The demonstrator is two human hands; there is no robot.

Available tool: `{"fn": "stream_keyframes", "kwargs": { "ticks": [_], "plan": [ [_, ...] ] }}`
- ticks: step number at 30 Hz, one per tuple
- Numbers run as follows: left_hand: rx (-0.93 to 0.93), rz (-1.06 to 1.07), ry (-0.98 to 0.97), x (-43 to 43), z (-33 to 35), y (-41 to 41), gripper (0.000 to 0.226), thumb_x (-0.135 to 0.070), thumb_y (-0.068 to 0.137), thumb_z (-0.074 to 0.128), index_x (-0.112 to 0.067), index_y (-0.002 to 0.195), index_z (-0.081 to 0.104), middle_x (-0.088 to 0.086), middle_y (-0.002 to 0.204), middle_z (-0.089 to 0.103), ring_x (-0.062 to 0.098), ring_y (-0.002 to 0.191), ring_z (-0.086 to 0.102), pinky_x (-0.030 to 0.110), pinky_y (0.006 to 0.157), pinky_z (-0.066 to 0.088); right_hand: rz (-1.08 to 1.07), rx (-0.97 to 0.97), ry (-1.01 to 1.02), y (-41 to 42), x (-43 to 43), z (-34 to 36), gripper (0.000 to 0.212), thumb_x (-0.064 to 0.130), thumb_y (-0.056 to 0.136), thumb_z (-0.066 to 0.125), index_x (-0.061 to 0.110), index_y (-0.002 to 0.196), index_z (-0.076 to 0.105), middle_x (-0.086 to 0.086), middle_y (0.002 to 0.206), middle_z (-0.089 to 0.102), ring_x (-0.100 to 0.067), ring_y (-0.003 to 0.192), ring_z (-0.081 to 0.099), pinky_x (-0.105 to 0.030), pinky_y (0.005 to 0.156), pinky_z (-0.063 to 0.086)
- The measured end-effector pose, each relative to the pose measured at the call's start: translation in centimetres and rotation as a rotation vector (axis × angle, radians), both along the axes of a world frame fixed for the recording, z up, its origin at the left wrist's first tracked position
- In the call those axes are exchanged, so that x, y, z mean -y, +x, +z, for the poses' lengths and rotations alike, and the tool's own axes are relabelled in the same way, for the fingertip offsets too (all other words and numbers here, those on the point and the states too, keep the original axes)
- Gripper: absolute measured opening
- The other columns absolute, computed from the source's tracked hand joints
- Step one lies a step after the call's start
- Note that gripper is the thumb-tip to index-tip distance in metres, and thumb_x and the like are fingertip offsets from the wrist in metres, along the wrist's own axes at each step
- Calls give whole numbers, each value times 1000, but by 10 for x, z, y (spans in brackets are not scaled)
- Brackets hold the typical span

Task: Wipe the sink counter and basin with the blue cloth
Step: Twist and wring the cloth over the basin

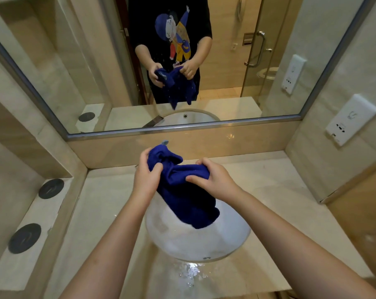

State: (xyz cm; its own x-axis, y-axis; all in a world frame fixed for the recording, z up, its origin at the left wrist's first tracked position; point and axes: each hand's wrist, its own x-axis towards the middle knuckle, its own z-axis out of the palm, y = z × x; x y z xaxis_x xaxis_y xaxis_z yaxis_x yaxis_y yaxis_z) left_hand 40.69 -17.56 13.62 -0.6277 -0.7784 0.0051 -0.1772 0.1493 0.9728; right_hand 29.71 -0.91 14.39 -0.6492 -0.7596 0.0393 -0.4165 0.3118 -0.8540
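Water point(189, 275) lies in one puddle on the near edge of the counter point(280, 190), just in front of the basin point(204, 244). Above that bowl I hold the blue cloth point(189, 190) in the air. Its loose end hangs down over the white inside, and I cannot tell whether it brushes the surface.

My left hand point(147, 175) has its fingers curled tight round the bunched upper end. My right hand point(213, 180) grips the fold just beside it, thumb underneath. Both are clamped on the cloth.

I judge this to be the gathering or wringing step, with no wiping stroke under way. The next move calls for me to fold the cloth into a pad, bring it down on the wet stone, press it flat and sweep toward the bowl. After that I go round the inside of the bowl.

I count one cloth, one basin, one puddle and two hands. On the ledge to my left sit two dark round discs point(24, 238). On the right wall is one white socket plate point(351, 119). Beyond, one mirror point(226, 67) shows my hands and the cloth again.
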Motion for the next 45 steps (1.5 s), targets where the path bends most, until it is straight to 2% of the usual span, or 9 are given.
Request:
{"fn": "stream_keyframes", "kwargs": {
  "ticks": [5,9,14,19,22,30,36,41,45],
  "plan": [
    [-41,-115,-384,-11,10,-9,42,-30,93,39,-19,131,54,-3,134,53,7,125,45,24,106,32,-14,-117,-211,10,10,10,21,40,82,65,24,83,50,13,76,55,-10,72,51,-28,70,43],
    [-33,-186,71,-41,17,-24,53,-46,101,32,-6,85,64,5,84,63,14,80,55,29,78,42,-95,-142,-395,14,22,28,17,31,86,63,17,82,54,4,80,54,-2,75,50,-15,70,39],
    [-279,-148,700,-78,19,-45,56,-51,101,26,-18,92,71,0,83,74,12,79,70,23,69,52,-343,106,-529,17,29,36,20,23,91,64,11,81,52,7,109,62,-1,99,58,-19,88,44],
    [-163,-216,334,-88,11,-56,27,-58,90,29,-48,88,54,-32,81,54,-14,74,53,6,79,38,-351,237,-420,34,34,32,49,28,72,82,21,99,42,10,102,66,-4,98,61,-21,85,47],
    [-98,-147,464,-85,-5,-49,15,-44,85,48,-34,76,56,-17,74,55,5,73,57,20,68,45,-328,161,-319,28,31,26,56,26,72,82,33,115,45,14,98,60,1,91,57,-10,78,43],
    [25,5,-164,-83,-18,-27,54,-52,94,18,-15,89,56,5,74,63,20,70,58,41,69,46,-486,414,-573,14,31,8,31,-8,77,62,19,92,59,2,89,71,-17,87,69,-33,82,56],
    [262,-39,-428,-86,-17,-24,54,-42,100,15,-13,68,48,5,59,55,32,63,57,40,60,42,-601,360,-433,13,41,-5,21,29,80,78,30,96,64,13,101,67,-11,99,62,-27,89,49],
    [392,-116,-541,-86,-22,-22,48,-27,104,22,-13,62,41,10,63,59,29,63,56,37,60,42,-737,510,-324,11,47,-25,54,48,86,66,6,59,46,-2,55,45,-18,56,42,-31,62,38],
    [469,-173,-594,-85,-29,-18,52,-32,101,14,-14,59,38,8,57,52,30,61,56,38,60,43,-792,730,-293,12,47,-36,40,35,90,50,13,59,41,-1,52,38,-21,53,33,-30,54,32]
  ]
}}
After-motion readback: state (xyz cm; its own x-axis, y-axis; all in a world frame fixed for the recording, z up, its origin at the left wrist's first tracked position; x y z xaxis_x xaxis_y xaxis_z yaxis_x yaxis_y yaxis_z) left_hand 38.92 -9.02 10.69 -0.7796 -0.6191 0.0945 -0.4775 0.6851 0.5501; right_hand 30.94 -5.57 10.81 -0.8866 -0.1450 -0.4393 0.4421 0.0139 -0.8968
